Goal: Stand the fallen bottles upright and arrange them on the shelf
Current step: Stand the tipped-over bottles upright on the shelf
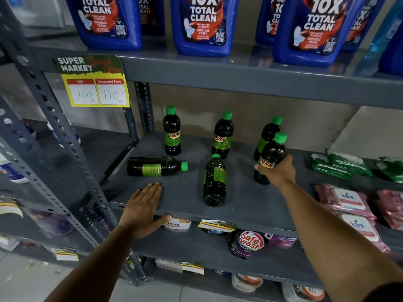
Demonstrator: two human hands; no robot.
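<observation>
Several dark bottles with green caps and green SUNNY labels are on the grey shelf (250, 205). Three stand upright at the back: one on the left (172, 130), one in the middle (222, 135), one on the right (267, 134). Two lie fallen: one sideways with its cap to the right (156, 166), one with its base toward me (214, 180). My right hand (278, 171) grips a fourth upright bottle (271, 155) around its lower body, in front of the right back bottle. My left hand (144, 208) rests flat and open on the shelf's front edge, just below the sideways bottle.
Green wipe packs (335, 164) and pink Kara packs (349, 201) lie on the same shelf to the right. Blue cleaner jugs (202, 25) fill the shelf above, with a yellow price tag (96, 83) on its edge. Pouches (248, 243) sit on the shelf below.
</observation>
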